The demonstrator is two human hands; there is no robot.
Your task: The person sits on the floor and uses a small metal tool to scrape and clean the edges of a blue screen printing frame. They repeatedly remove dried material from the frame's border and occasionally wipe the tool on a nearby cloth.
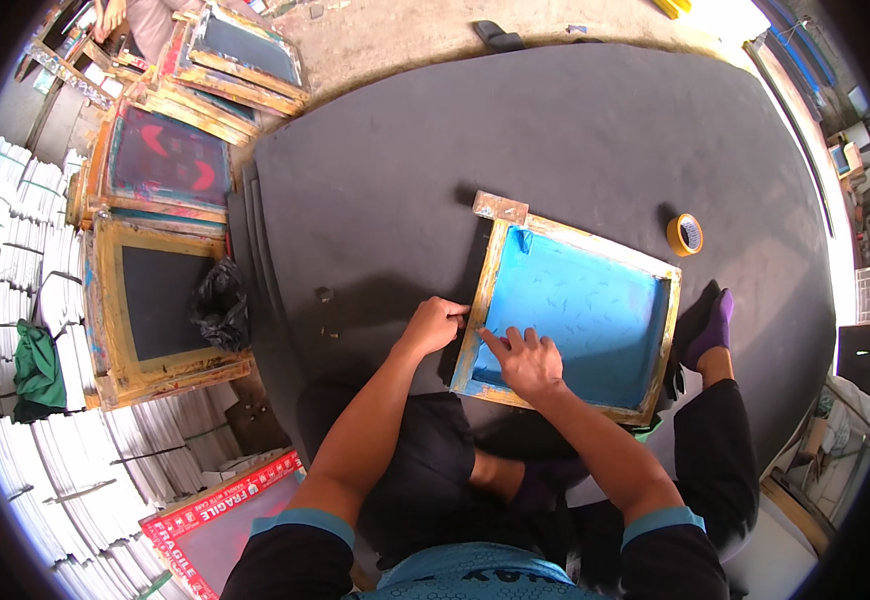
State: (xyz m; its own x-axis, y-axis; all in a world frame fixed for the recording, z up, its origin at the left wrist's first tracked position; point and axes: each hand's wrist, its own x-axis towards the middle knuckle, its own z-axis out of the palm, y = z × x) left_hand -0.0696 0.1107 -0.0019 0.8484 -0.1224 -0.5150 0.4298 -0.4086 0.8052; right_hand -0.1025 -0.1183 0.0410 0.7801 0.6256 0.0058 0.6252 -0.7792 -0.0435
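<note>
A wooden-framed printing screen (595,400) with a bright blue mesh lies tilted on the dark mat in front of me. Its mesh carries small dark marks, and a folded blue bit sits near the top left corner. My left hand (435,325) grips the frame's left side, fingers curled at the outer edge; what lies under them is hidden. Over the lower left of the screen rests my right hand (527,362), its index finger stretched to the frame's inner left edge. A stained wooden block (501,207) is at the upper left corner. Right of the screen stands a yellow tape roll (687,235).
Several other framed screens (170,155) lean and stack at the left, with a black plastic bag (220,305) beside them. Bundled white paper stacks (85,490) and a green cloth (39,368) fill the far left. My purple-socked foot (712,330) rests right of the frame.
</note>
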